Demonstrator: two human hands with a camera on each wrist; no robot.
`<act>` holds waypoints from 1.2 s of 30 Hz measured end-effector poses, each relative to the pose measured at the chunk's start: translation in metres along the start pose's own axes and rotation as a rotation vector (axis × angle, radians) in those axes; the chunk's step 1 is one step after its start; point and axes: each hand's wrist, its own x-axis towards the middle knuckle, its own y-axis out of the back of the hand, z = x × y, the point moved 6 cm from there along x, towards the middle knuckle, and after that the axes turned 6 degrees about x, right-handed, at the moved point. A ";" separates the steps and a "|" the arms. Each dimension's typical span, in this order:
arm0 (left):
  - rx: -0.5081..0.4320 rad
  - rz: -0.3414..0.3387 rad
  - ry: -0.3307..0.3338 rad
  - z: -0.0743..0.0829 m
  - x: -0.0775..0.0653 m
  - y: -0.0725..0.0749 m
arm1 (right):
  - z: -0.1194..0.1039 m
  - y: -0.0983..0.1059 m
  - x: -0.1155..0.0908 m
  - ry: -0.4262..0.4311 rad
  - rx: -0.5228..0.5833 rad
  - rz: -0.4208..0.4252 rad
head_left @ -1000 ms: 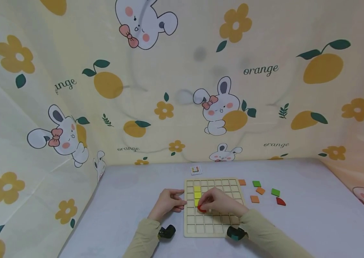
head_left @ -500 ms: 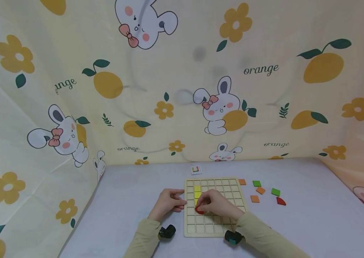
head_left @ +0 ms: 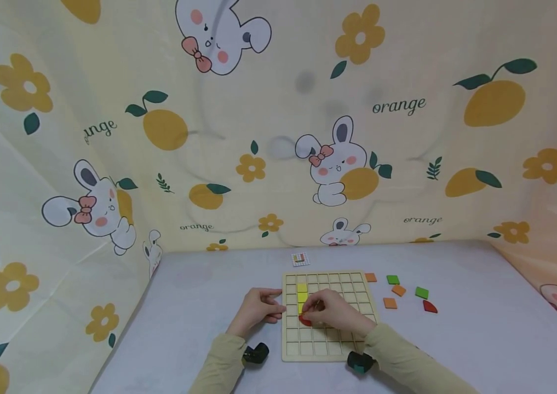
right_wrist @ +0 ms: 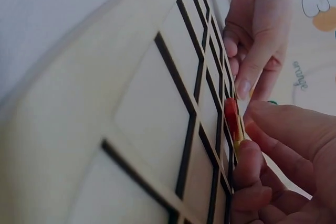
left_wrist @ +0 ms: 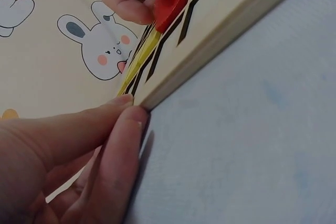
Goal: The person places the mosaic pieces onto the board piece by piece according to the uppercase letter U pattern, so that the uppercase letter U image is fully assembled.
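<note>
The left hand (head_left: 254,311), thumb and index extended, touches the gridded board (head_left: 320,351), its other fingers partly hidden. Rightward, the right hand (head_left: 329,310) pinches a red piece (head_left: 305,322), half covered by fingertips, beside partly hidden yellow squares (head_left: 302,293). Loose tiles (head_left: 390,303) lie beyond.

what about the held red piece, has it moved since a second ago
Yes, the held red piece has shifted slightly left in the head view, toward the left edge of the grid board.

Red, curved-edged piece (head_left: 305,321), pinched in the right hand (head_left: 331,308), at the left part of a pale gridded board (head_left: 320,349)
</note>
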 end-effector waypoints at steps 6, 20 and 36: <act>0.004 0.003 0.005 0.001 -0.001 0.000 | -0.002 0.003 -0.006 -0.001 -0.018 -0.015; -0.013 -0.005 -0.009 -0.003 0.001 0.000 | -0.002 0.001 -0.008 0.016 -0.054 -0.008; -0.013 -0.017 -0.022 -0.002 0.001 0.000 | -0.007 0.029 -0.029 0.040 -0.029 -0.022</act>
